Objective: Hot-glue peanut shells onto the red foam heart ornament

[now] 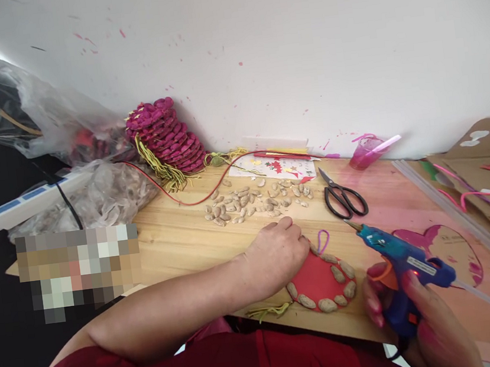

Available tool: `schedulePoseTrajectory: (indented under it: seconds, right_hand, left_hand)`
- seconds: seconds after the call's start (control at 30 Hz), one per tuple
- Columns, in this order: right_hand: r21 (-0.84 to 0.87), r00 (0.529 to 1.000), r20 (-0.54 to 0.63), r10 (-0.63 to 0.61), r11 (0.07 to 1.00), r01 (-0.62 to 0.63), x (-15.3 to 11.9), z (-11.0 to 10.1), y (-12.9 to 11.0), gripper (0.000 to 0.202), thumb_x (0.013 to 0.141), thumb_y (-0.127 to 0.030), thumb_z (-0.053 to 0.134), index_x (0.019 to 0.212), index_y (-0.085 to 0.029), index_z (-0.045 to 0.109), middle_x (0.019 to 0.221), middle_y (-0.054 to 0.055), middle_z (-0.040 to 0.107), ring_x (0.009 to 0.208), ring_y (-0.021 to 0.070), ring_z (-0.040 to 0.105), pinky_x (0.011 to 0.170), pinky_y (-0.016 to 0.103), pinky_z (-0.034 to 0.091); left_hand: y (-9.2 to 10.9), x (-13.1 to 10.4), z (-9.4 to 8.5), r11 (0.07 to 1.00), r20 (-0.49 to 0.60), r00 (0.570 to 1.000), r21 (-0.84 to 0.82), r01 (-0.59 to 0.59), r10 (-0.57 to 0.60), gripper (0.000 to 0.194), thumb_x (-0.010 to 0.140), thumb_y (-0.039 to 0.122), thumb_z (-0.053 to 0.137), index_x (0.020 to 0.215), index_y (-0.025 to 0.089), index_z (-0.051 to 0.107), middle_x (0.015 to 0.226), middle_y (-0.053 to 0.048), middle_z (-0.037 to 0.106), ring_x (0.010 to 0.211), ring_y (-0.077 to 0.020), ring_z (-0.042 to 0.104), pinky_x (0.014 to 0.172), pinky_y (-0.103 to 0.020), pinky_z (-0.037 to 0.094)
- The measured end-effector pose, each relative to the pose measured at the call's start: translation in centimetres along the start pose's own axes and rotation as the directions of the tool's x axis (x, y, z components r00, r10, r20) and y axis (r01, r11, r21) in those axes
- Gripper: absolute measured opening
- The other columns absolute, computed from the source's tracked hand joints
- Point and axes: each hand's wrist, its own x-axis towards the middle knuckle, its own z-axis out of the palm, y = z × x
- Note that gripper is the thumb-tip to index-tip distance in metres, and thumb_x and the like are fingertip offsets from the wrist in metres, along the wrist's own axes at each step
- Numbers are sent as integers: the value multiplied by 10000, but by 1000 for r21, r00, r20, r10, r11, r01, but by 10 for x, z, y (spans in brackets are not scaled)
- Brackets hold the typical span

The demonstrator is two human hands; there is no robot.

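Observation:
A red heart-shaped piece (315,282) lies at the table's front edge, with peanuts in shell along its rim, a purple loop at its top and a yellow-green tassel at its left. My left hand (282,249) rests over its upper left edge, fingers bent down and together; what they press or hold is hidden. In my right hand (415,299) is a blue glue gun (404,262), its nozzle pointing up and left, beside the heart's right side. Loose peanuts (247,202) are scattered beyond my left hand.
Black-handled scissors (344,198) lie behind the glue gun. A pink cup (364,154) stands near the wall. Stacked purple pieces (168,136), plastic bags (95,199) and a power strip (37,200) are on the left. A stained heart cutout (453,247) and cardboard (485,142) lie right.

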Motion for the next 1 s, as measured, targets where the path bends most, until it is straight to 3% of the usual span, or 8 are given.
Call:
schedulePoseTrajectory:
  seconds: [0.13, 0.33, 0.47, 0.57, 0.6, 0.73, 1.0]
  right_hand:
    - [-37, 1000, -10, 27, 999, -28, 8, -10, 4, 259, 733, -576, 697, 822, -333, 713, 570, 49, 558, 462, 203, 464, 407, 322, 434]
    - [-82, 998, 21, 54, 995, -53, 27, -34, 8, 313, 628, -614, 739, 792, -348, 718, 580, 78, 579, 447, 265, 527, 381, 405, 449]
    - [-159, 997, 67, 32, 987, -21, 27, -32, 3, 439, 516, -665, 801, 760, -309, 721, 550, 69, 586, 418, 243, 523, 336, 355, 424]
    - [-143, 1000, 8, -10, 990, 11, 23, -24, 0, 495, 461, -683, 829, 722, -286, 692, 554, 45, 583, 403, 207, 502, 331, 327, 433]
    - [-169, 998, 54, 19, 986, -10, 21, -21, 0, 499, 459, -675, 839, 722, -278, 690, 536, 48, 584, 396, 216, 503, 319, 329, 424]
    - [-97, 1000, 16, 4, 995, -3, 9, -9, 1, 400, 684, -651, 738, 832, -283, 689, 556, 16, 596, 423, 174, 510, 370, 258, 412]
    - [-2, 987, 133, -87, 996, 88, 5, -3, 2, 370, 791, -569, 716, 862, -206, 723, 584, 26, 627, 460, 153, 537, 436, 248, 417]
  left_hand:
    - [-1, -2, 5, 1000, -55, 998, 8, -25, 26, 77, 918, 155, 585, 879, 129, 646, 919, -105, 654, 948, -267, 565, 779, -383, 524]
    - [-3, -5, 8, 998, -73, 995, 17, -64, 65, 77, 922, 164, 581, 886, 123, 635, 914, -121, 640, 921, -253, 549, 782, -373, 513]
    - [-3, -6, 10, 998, -113, 992, 3, -63, 63, 58, 908, 164, 603, 881, 123, 635, 904, -112, 632, 916, -257, 544, 771, -373, 514]
    - [-3, -6, 9, 998, -96, 994, -5, -59, 58, 74, 921, 164, 583, 894, 122, 638, 919, -114, 633, 919, -257, 539, 786, -377, 512]
    - [-3, -6, 8, 998, -84, 995, -10, -57, 56, 84, 928, 165, 573, 901, 123, 640, 927, -114, 634, 924, -256, 537, 792, -377, 511]
    - [-8, -6, 3, 998, -29, 999, -51, -36, 35, 110, 946, 178, 557, 906, 140, 653, 938, -94, 635, 945, -244, 524, 816, -361, 498]
    - [-21, -6, 11, 995, -85, 996, -92, -29, 22, 230, 974, 140, 487, 936, 184, 710, 879, -65, 601, 902, -226, 488, 778, -342, 458]
